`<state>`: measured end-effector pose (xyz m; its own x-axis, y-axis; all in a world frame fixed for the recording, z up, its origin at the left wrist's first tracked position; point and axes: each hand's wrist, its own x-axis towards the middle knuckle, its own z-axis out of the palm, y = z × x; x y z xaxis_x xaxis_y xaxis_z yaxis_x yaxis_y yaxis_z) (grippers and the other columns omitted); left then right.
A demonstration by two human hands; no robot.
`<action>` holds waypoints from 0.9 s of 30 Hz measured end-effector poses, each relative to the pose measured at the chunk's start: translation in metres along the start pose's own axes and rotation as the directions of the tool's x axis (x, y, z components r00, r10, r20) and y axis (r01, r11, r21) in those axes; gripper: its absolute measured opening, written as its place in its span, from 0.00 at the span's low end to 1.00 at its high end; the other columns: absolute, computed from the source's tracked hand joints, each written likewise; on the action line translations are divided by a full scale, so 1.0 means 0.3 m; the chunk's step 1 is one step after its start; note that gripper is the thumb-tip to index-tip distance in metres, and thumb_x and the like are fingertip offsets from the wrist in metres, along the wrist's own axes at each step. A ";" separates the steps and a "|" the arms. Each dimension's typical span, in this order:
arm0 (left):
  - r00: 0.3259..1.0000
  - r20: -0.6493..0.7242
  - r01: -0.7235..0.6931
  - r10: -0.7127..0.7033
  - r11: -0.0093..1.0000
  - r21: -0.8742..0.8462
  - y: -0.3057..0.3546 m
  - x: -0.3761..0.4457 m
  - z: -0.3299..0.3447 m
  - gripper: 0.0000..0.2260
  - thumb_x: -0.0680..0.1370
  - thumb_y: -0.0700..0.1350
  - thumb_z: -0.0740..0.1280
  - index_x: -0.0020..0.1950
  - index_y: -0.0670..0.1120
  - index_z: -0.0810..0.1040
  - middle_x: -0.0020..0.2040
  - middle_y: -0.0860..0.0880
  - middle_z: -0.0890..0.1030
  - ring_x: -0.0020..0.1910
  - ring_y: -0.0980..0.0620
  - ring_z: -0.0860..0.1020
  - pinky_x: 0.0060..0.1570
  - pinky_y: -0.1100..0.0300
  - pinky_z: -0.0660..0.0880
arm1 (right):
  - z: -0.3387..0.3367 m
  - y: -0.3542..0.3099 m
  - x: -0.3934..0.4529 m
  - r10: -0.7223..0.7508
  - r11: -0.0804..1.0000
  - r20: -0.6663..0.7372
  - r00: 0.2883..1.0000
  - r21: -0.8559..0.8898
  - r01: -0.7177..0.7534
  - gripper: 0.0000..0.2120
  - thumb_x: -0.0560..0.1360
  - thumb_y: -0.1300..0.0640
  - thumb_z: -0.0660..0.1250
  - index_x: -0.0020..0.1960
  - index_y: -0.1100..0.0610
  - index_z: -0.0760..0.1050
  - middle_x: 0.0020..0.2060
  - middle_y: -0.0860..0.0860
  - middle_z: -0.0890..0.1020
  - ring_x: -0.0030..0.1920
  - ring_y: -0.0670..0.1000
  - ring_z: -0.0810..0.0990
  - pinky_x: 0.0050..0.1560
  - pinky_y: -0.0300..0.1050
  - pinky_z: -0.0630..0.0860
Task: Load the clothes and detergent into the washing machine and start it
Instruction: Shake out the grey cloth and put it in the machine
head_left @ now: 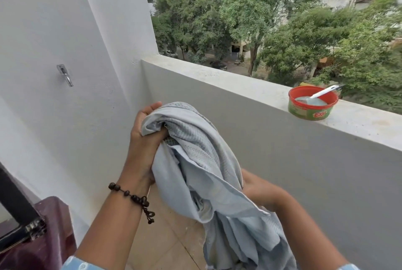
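The left hand (144, 130) squeezes the blue cloth (208, 174) tight so it won't drop. The right hand (253, 189), under the cloth, is mostly hidden. The tub (311, 106) waits on the ledge (239, 89), right of the cloth.

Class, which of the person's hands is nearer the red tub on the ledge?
Right. The right hand, under the pale blue cloth, sits below-left of the red tub; the left hand is farther left.

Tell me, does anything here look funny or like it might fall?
Yes. The red tub sits open on the balcony ledge, near its outer edge, with a white scoop sticking out over the rim. A bump might knock it off.
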<state>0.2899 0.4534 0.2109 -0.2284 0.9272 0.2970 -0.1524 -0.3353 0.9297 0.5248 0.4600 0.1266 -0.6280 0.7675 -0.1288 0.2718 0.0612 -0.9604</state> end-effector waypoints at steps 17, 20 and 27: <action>0.961 0.002 -0.166 0.278 0.567 0.807 -0.069 0.006 -0.051 0.17 0.69 0.51 0.69 0.57 0.54 0.75 0.46 0.57 0.80 0.43 0.53 0.75 0.37 0.60 0.69 | -0.170 -0.236 -0.109 -0.477 0.864 -0.674 0.565 -0.479 0.158 0.13 0.65 0.72 0.70 0.43 0.56 0.79 0.34 0.52 0.82 0.34 0.46 0.74 0.33 0.41 0.69; 0.912 -0.065 -0.170 0.406 0.517 0.839 -0.065 0.020 -0.033 0.13 0.74 0.47 0.67 0.58 0.48 0.74 0.50 0.49 0.82 0.45 0.47 0.77 0.42 0.58 0.68 | -0.126 -0.228 -0.122 -0.416 0.897 -0.666 0.620 -0.414 0.157 0.14 0.66 0.69 0.71 0.45 0.53 0.81 0.34 0.50 0.83 0.36 0.49 0.79 0.34 0.44 0.72; 0.971 -0.206 0.023 0.123 0.806 0.591 -0.082 0.063 -0.038 0.08 0.82 0.38 0.63 0.55 0.50 0.76 0.55 0.50 0.80 0.56 0.47 0.79 0.56 0.63 0.75 | -0.057 -0.139 -0.070 -0.336 0.930 -0.618 0.710 -0.338 0.146 0.06 0.66 0.66 0.70 0.41 0.58 0.79 0.32 0.56 0.80 0.33 0.47 0.72 0.30 0.41 0.63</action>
<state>0.2783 0.4772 0.1912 -0.4386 0.8244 0.3578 0.4403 -0.1500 0.8852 0.5392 0.4522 0.1736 -0.0866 0.9191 0.3844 0.4070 0.3848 -0.8284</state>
